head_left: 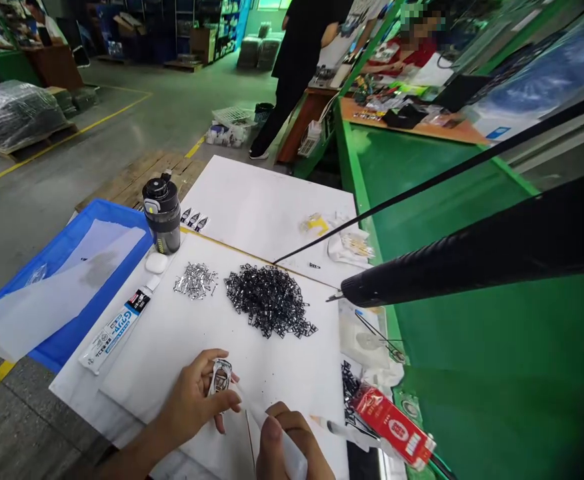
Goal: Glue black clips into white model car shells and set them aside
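My left hand [189, 400], low in the middle of the head view, pinches a small shiny chrome-edged oval part [221, 377] between thumb and fingers. Close on its right, my right hand [273, 445] is closed around a whitish translucent squeeze bottle [295, 457], whose narrow tip points toward the part. Whether the tip touches the part, I cannot tell. Beyond my hands, a heap of small black parts [269, 300] lies on the white board [172, 347]. Left of that heap is a smaller pile of silver pieces [196, 281].
A glue tube [117, 331], a dark drink bottle [162, 217] and a blue tray [72, 327] are on the left. A thick black tube [472, 247] reaches in from the right, above a red box [395, 427]. A person in black [305, 60] stands beyond the table.
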Available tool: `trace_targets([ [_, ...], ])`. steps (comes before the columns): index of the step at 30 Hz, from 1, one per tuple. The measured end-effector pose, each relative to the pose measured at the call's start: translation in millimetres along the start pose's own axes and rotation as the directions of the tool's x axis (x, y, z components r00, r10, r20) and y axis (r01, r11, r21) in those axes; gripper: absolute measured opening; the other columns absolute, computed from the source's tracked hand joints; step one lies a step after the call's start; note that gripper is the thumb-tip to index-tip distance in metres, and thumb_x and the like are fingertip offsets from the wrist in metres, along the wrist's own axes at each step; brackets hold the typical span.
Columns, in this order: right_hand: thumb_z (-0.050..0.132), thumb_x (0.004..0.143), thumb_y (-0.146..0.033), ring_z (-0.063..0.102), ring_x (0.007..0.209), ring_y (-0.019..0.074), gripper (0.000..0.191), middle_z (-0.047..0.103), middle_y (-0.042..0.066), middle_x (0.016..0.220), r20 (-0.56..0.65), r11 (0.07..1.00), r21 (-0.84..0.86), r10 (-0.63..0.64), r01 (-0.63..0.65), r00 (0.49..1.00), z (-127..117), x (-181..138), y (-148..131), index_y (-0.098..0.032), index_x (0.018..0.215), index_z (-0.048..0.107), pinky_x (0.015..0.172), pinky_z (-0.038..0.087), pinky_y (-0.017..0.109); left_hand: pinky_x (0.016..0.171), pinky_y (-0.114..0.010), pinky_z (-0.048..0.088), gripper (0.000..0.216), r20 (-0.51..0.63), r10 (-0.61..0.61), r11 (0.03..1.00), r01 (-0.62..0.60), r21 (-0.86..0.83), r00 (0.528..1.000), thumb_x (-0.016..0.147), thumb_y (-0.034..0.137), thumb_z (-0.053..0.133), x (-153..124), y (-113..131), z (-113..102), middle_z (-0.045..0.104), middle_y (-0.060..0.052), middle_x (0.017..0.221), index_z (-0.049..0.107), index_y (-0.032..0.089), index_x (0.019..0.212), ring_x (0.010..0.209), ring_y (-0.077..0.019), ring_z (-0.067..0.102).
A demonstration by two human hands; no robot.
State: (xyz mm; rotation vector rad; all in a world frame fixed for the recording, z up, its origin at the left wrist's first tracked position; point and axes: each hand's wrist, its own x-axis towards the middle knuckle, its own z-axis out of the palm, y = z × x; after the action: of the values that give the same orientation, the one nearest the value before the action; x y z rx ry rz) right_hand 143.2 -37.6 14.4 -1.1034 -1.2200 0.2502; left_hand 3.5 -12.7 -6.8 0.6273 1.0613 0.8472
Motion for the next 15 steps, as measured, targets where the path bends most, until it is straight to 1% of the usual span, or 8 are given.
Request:
trace_targets([
  [4, 0.068, 0.091, -0.008, 0.054, 0.047, 0.0145, 0.025, 0.056, -0.004, 0.063, 0.09, 1.0, -0.021, -0.002, 0.004, 0.996, -5, -7, 5, -0.024, 0.077, 0.056, 0.041, 0.044, 0.027, 0.043, -0.026, 0.057, 0.079, -0.013, -0.013, 1.0, 0.013, -0.007, 1.0, 0.067, 0.055, 0.101, -1, 1, 1, 0.074, -0.01, 0.106, 0.066, 0.022, 0.13, 0.078, -0.0265, 0.08],
  [6, 0.068, 0.091, -0.008, 0.055, 0.046, 0.0147, 0.023, 0.058, -0.003, 0.064, 0.109, 0.999, -0.032, -0.005, 0.008, 0.994, -7, -11, 10, -0.025, 0.079, 0.057, 0.041, 0.044, 0.027, 0.043, -0.025, 0.057, 0.077, -0.01, -0.015, 1.0, 0.015, -0.007, 1.0, 0.068, 0.054, 0.101, -1, 1, 1, 0.075, -0.009, 0.105, 0.066, 0.022, 0.129, 0.077, -0.0254, 0.079],
  [10, 0.066, 0.091, -0.009, 0.056, 0.048, 0.0161, 0.022, 0.057, -0.003, 0.065, 0.133, 0.999, -0.034, -0.003, 0.007, 0.991, -9, -19, 13, -0.025, 0.081, 0.057, 0.041, 0.044, 0.027, 0.043, -0.025, 0.056, 0.073, 0.002, -0.005, 1.0, 0.005, -0.008, 1.0, 0.071, 0.053, 0.099, -1, 0, -1, 0.075, -0.009, 0.105, 0.067, 0.021, 0.129, 0.078, -0.0247, 0.078],
  [13, 0.067, 0.093, -0.012, 0.059, 0.05, 0.0171, 0.021, 0.059, -0.002, 0.066, 0.155, 0.996, -0.073, 0.056, -0.045, 0.986, -8, -23, 8, -0.026, 0.081, 0.057, 0.042, 0.045, 0.027, 0.044, -0.025, 0.056, 0.07, 0.007, -0.004, 1.0, 0.004, -0.01, 1.0, 0.074, 0.053, 0.097, -1, -2, -1, 0.075, -0.009, 0.105, 0.068, 0.022, 0.13, 0.079, -0.025, 0.079],
  [15, 0.067, 0.096, -0.017, 0.06, 0.052, 0.0178, 0.021, 0.059, -0.001, 0.067, 0.125, 0.987, -0.105, 0.131, -0.119, 0.983, -7, -26, 4, -0.026, 0.08, 0.057, 0.043, 0.044, 0.028, 0.044, -0.025, 0.056, 0.07, 0.003, -0.009, 1.0, 0.009, -0.013, 1.0, 0.074, 0.053, 0.097, -1, -2, -1, 0.075, -0.008, 0.104, 0.069, 0.022, 0.13, 0.08, -0.0254, 0.079],
])
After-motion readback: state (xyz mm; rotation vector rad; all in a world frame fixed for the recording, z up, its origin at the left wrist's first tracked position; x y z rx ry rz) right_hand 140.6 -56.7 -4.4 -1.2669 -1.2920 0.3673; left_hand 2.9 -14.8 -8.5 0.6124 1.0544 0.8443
